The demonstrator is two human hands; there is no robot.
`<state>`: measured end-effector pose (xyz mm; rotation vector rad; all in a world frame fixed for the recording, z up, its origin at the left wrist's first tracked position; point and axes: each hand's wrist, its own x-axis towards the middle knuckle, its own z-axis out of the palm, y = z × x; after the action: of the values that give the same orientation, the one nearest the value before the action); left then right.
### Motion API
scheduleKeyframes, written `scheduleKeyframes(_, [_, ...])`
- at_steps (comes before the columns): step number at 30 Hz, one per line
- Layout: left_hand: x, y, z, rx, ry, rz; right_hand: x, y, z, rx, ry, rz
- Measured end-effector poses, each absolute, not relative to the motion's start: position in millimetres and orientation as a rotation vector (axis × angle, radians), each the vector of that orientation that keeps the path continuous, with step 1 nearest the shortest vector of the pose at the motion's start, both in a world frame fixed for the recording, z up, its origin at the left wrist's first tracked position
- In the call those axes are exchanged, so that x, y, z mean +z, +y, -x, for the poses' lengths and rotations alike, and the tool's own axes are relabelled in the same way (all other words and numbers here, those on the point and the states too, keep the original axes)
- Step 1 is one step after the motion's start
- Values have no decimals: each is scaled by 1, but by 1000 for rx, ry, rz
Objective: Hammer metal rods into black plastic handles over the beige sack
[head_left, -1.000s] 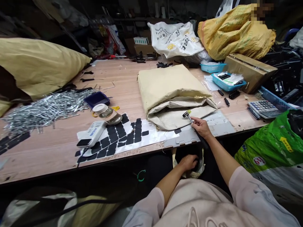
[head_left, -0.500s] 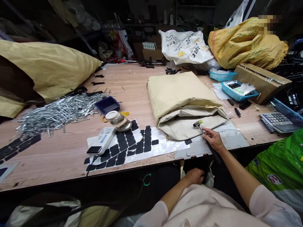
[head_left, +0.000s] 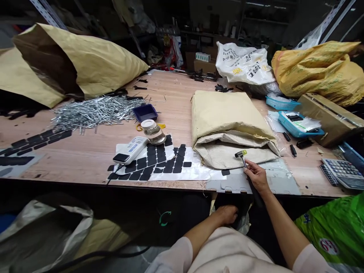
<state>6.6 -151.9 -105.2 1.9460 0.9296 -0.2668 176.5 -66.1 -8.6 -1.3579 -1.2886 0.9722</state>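
My right hand [head_left: 257, 177] is closed around the shaft and black handle of a small mallet [head_left: 245, 163]. One face of the mallet's head is black, the other yellow. The head is over the front of a folded paper sack [head_left: 224, 113] with a pale lining; I cannot tell whether it touches. Below the table edge, my left hand [head_left: 227, 215] is curled near my lap, beside a piece of clear plastic [head_left: 244, 223]. Its fingertips are hidden, and whatever they may hold does not show.
Black adhesive pads [head_left: 155, 157] on white sheets lie left of the sack, with a white device [head_left: 131, 149], lidded jar [head_left: 154, 132] and blue tray [head_left: 145, 112]. Metal rods [head_left: 93, 112] are heaped farther left. A calculator [head_left: 342, 172] and blue baskets [head_left: 301, 131] are at right.
My view has turned left and tilted, so the table's things appear farther right. The right hand still grips the mallet over the sack's front. The left hand stays curled below the table.
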Motion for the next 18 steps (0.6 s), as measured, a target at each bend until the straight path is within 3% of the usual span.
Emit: scheduleKeyframes(18, [-113, -152, -5, -337, 901, -1969, -4, -69, -178, 904, -1270, 1288])
